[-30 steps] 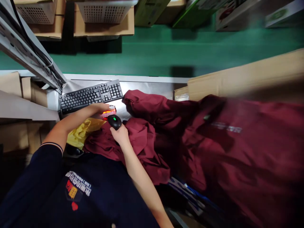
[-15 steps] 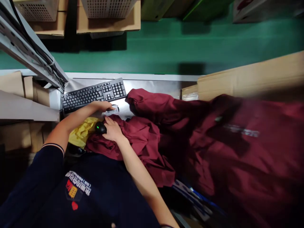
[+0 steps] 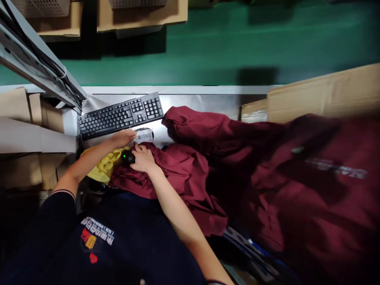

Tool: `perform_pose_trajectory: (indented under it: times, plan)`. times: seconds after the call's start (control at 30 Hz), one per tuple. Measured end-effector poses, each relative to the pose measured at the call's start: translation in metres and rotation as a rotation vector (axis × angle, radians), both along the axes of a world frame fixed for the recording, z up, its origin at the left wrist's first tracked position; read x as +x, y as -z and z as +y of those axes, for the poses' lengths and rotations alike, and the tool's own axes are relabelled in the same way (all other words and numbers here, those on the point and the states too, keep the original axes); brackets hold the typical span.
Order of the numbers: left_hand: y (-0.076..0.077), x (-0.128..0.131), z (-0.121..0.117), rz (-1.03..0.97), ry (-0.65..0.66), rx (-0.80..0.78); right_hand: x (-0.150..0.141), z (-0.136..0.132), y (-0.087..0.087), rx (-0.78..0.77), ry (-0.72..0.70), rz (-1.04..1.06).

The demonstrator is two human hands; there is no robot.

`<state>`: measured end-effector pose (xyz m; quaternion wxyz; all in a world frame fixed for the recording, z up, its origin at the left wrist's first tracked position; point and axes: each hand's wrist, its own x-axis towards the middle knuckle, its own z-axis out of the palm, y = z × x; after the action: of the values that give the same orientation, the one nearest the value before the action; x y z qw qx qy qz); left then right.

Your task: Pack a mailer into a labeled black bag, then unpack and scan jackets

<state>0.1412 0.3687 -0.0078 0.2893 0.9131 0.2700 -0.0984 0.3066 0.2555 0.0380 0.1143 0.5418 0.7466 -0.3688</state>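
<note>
My left hand (image 3: 126, 137) pinches the left edge of a white barcode label (image 3: 144, 135) just below the keyboard. Behind the label is a small dark round-edged thing, mostly hidden. Close beside it, my right hand (image 3: 144, 158) is closed round a black handheld scanner (image 3: 128, 157) with a green light on its rounded end; its handle is hidden. Under the right hand lies a crumpled maroon garment (image 3: 184, 166), spreading to the right with pale lettering on it. Bunched yellow fabric or plastic (image 3: 103, 166) lies below my left forearm.
A black keyboard (image 3: 121, 114) rests slanted on the metal table (image 3: 202, 103). Cardboard (image 3: 320, 97) stands at the right behind the garment. A grey metal post (image 3: 44, 55) with cables rises at left. Beyond the table are a green floor (image 3: 213, 55) and cartons (image 3: 142, 18) holding perforated baskets.
The barcode label now shows more of its face, and my left hand has drawn slightly left along it. My right hand keeps the scanner in nearly the same place. The whole view has shifted slightly.
</note>
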Motion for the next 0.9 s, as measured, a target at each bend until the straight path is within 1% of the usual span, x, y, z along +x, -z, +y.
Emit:
perform_pose_trajectory:
  times: [0.17,0.27,0.33,0.43,0.57,0.77,0.9]
  plan:
    - [0.012,-0.014,-0.009,-0.021,0.077,0.039,0.001,-0.004,0.001,0.01,0.021,0.0]
    - [0.019,-0.018,-0.009,-0.015,0.102,0.072,0.0,-0.005,0.002,0.013,0.039,-0.005]
    - [0.021,-0.017,-0.008,-0.011,0.105,0.089,0.0,-0.004,0.001,0.004,0.039,-0.011]
    - [0.018,-0.016,-0.006,-0.012,0.119,0.107,-0.001,-0.001,0.0,-0.004,0.023,-0.019]
    - [0.011,-0.015,-0.005,-0.009,0.161,0.116,-0.001,0.002,-0.002,-0.002,0.015,-0.022]
    - [0.001,-0.013,-0.012,0.075,0.107,0.15,-0.003,0.001,-0.003,0.012,0.026,-0.019]
    - [0.0,-0.009,-0.016,0.05,0.089,0.189,-0.001,-0.004,-0.003,-0.004,0.081,-0.011]
